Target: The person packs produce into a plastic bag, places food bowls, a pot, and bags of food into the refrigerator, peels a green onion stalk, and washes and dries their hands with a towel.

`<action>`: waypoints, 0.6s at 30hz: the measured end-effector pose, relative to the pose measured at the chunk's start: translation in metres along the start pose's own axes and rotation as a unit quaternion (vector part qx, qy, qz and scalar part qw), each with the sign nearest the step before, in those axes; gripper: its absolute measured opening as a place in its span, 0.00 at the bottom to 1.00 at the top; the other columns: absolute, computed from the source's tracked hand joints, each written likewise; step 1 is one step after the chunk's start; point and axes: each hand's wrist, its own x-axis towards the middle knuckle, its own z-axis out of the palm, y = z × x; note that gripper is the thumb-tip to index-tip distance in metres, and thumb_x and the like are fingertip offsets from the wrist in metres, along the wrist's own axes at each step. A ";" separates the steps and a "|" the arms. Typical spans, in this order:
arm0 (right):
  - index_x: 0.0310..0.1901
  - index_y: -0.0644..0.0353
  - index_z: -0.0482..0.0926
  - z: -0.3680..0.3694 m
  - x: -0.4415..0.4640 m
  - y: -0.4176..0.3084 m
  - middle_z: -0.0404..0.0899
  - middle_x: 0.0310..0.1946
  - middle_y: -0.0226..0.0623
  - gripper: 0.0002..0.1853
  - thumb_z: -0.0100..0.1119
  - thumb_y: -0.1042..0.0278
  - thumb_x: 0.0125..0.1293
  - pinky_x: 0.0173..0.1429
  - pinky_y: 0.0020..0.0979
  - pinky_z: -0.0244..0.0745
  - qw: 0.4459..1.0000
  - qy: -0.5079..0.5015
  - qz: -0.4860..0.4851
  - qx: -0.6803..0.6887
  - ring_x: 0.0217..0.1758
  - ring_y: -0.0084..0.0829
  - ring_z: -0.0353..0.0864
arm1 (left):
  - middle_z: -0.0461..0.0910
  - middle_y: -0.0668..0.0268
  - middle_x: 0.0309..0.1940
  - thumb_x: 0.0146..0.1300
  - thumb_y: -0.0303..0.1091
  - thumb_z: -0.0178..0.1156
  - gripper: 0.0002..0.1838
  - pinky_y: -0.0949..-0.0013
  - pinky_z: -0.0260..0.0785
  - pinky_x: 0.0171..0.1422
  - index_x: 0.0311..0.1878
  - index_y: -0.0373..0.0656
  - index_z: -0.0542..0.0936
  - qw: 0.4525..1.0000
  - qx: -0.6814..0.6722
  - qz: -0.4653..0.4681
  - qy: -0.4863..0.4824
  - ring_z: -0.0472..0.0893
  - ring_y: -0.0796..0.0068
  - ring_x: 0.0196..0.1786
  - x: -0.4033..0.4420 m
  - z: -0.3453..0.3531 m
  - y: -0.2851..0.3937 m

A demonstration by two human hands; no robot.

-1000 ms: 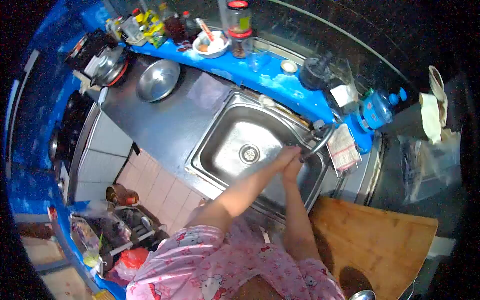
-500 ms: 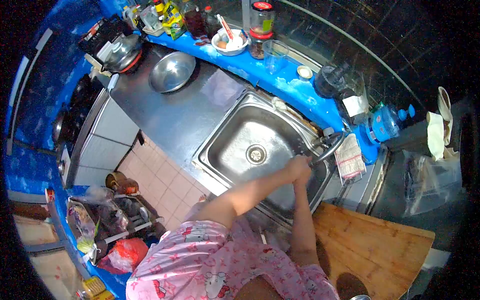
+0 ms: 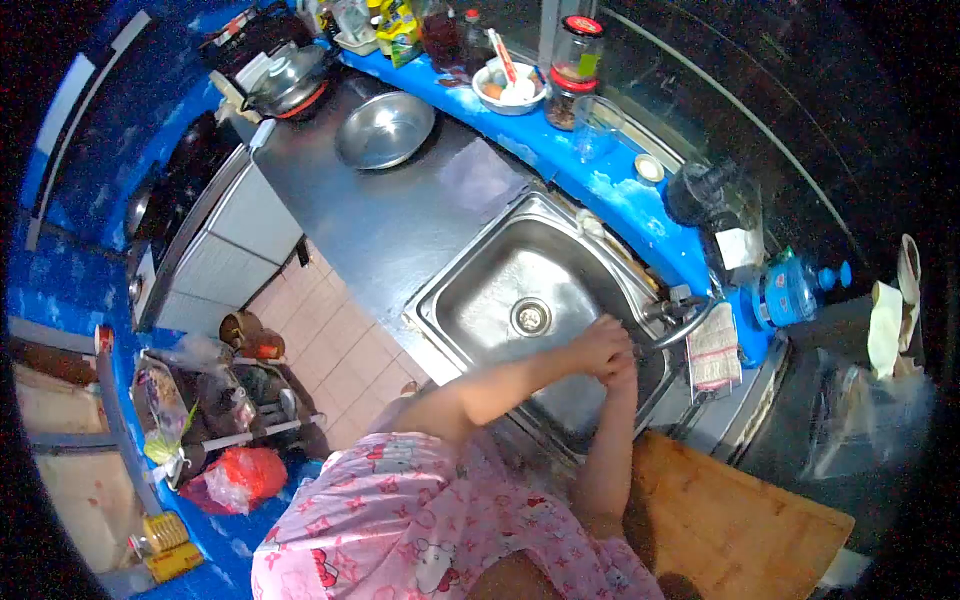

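Observation:
My left hand and my right hand are pressed together above the steel sink, just beside the faucet. The left hand's fingers are closed over the right hand. Most of the right hand's fingers are hidden beneath it. I see no object between the hands. The drain lies in the basin floor to the left of them. Whether water runs from the faucet I cannot make out.
A wooden cutting board lies right of my right arm. A striped cloth hangs by the faucet. On the counter are a steel bowl and a grey cloth. Jars and a white bowl line the blue ledge.
The camera view has shifted, so the counter and sink appear farther right. My hands stay joined over the sink, with their grip slightly altered, and sit a little away from the faucet's spout.

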 end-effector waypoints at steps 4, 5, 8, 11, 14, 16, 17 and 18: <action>0.50 0.56 0.71 -0.012 0.036 0.004 0.76 0.41 0.33 0.18 0.54 0.67 0.57 0.44 0.29 0.71 0.995 -0.056 -0.011 -0.085 0.41 0.29 0.75 | 0.64 0.50 0.57 0.58 0.43 0.52 0.27 0.56 0.56 0.62 0.61 0.46 0.65 0.904 -0.264 -0.079 0.326 0.66 0.51 0.58 0.002 0.082 -0.031; 0.48 0.57 0.72 -0.011 0.043 0.006 0.76 0.39 0.32 0.16 0.54 0.67 0.57 0.44 0.29 0.71 0.982 -0.036 -0.097 -0.159 0.40 0.29 0.75 | 0.61 0.50 0.60 0.58 0.42 0.53 0.30 0.55 0.56 0.62 0.64 0.45 0.61 0.860 -0.349 -0.094 0.359 0.65 0.50 0.58 0.009 0.096 -0.033; 0.44 0.58 0.73 -0.018 0.033 0.003 0.76 0.37 0.32 0.12 0.52 0.66 0.59 0.43 0.29 0.71 0.967 0.032 -0.176 -0.182 0.38 0.28 0.75 | 0.57 0.51 0.63 0.57 0.42 0.52 0.31 0.56 0.53 0.65 0.63 0.40 0.61 0.898 -0.299 -0.123 0.298 0.62 0.49 0.61 0.014 0.101 -0.010; 0.42 0.60 0.74 -0.029 0.000 0.002 0.75 0.36 0.33 0.11 0.51 0.65 0.60 0.42 0.30 0.71 0.991 0.083 -0.095 0.054 0.38 0.28 0.75 | 0.53 0.52 0.66 0.57 0.40 0.51 0.31 0.57 0.52 0.66 0.63 0.36 0.60 0.963 -0.131 -0.173 0.160 0.59 0.51 0.64 0.006 0.034 0.050; 0.40 0.62 0.74 -0.040 -0.006 -0.001 0.75 0.35 0.34 0.11 0.50 0.64 0.61 0.42 0.30 0.71 0.957 0.126 -0.055 0.256 0.37 0.28 0.74 | 0.54 0.50 0.65 0.56 0.36 0.52 0.31 0.57 0.55 0.65 0.62 0.33 0.60 0.960 -0.153 -0.195 0.131 0.59 0.51 0.64 0.008 0.026 0.054; 0.38 0.63 0.74 -0.050 0.008 -0.005 0.75 0.34 0.35 0.11 0.49 0.63 0.62 0.41 0.30 0.71 0.931 0.133 -0.062 0.335 0.36 0.29 0.74 | 0.54 0.47 0.65 0.59 0.42 0.51 0.32 0.52 0.50 0.67 0.65 0.39 0.58 0.972 -0.082 -0.159 0.151 0.55 0.46 0.65 0.012 0.040 0.039; 0.38 0.63 0.74 -0.057 0.019 -0.002 0.75 0.34 0.35 0.12 0.49 0.63 0.62 0.41 0.30 0.71 0.928 0.128 -0.076 0.341 0.36 0.29 0.74 | 0.54 0.46 0.64 0.59 0.43 0.51 0.32 0.51 0.49 0.68 0.65 0.40 0.58 0.970 -0.093 -0.167 0.153 0.54 0.45 0.66 0.012 0.040 0.034; 0.37 0.64 0.74 -0.060 0.029 0.002 0.75 0.33 0.35 0.12 0.48 0.63 0.63 0.41 0.31 0.71 0.930 0.127 -0.101 0.331 0.36 0.29 0.74 | 0.54 0.45 0.64 0.60 0.44 0.50 0.32 0.50 0.47 0.69 0.65 0.41 0.57 0.967 -0.103 -0.176 0.155 0.53 0.44 0.66 0.013 0.040 0.030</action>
